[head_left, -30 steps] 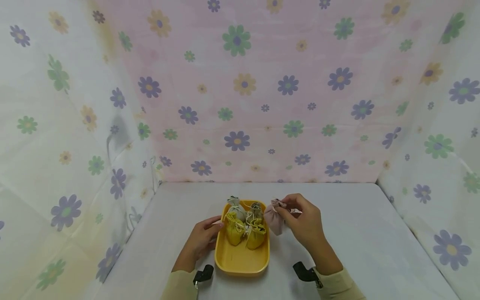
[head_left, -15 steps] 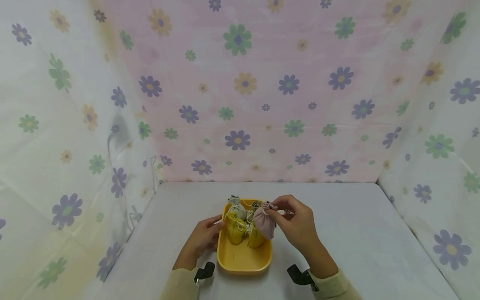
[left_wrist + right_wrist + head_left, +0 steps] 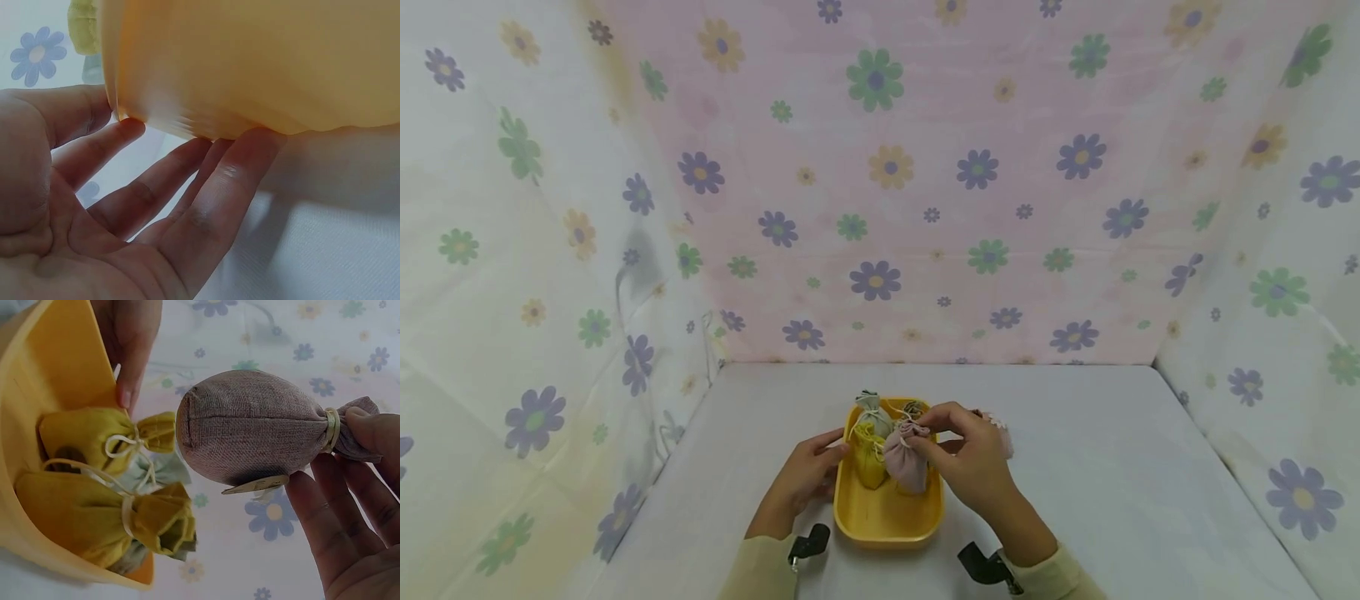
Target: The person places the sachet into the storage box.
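Note:
My right hand (image 3: 977, 462) pinches the gathered neck of a mauve drawstring pouch (image 3: 907, 465) over the right side of a yellow tray (image 3: 887, 523). In the right wrist view this pouch (image 3: 250, 425) lies clear of the other pouches, with a small tag hanging from its neck. My left hand (image 3: 805, 475) holds the tray's left side, thumb at the rim and fingers against the outer wall (image 3: 250, 69). Inside the tray sit a yellow pouch (image 3: 869, 462) and a pale grey-green pouch (image 3: 871, 412). A second yellow pouch (image 3: 75, 515) and a darker olive one are mostly hidden in the head view.
Behind my right hand, a pink thing with a lacy top (image 3: 1000, 433) rests on the white table (image 3: 1097, 467), partly covered. Flowered cloth walls (image 3: 880, 208) enclose the table at the back and both sides. Black wrist mounts (image 3: 811, 543) stick out beside the sleeves.
The right hand has carried the mauve pouch leftward, from beside the tray to over its right side. The pink thing behind that hand has come into view. The left hand stays on the tray.

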A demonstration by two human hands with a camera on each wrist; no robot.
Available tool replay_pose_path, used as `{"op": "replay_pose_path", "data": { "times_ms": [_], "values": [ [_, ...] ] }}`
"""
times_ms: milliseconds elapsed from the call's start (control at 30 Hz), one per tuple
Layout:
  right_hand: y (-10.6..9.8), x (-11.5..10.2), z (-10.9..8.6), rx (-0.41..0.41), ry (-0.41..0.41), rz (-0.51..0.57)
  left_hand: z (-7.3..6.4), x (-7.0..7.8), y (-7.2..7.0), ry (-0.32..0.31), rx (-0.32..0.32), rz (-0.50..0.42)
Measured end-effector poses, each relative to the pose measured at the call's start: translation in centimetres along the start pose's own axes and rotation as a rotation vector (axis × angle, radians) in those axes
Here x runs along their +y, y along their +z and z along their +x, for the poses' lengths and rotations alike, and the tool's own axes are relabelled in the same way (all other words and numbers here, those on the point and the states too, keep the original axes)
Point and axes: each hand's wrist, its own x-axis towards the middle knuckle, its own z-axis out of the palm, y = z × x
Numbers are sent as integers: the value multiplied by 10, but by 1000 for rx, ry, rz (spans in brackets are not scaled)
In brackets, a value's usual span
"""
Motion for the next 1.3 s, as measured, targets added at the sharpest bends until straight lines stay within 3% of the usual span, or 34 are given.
{"op": "replay_pose_path", "data": {
  "times_ms": [633, 867, 1133, 1300],
  "values": [
    [34, 9, -7, -192, 153, 128, 0, -2, -2, 3, -16, -30],
    [42, 14, -6, -282, 178, 69, -1, -3, -1, -6, -16, -36],
    [50, 20, -4, -332, 176, 14, -1, -1, -2, 0, -32, -51],
    [56, 24, -5, -349, 219, -21, 0, -1, -3, -6, -32, -56]
  ]
}}
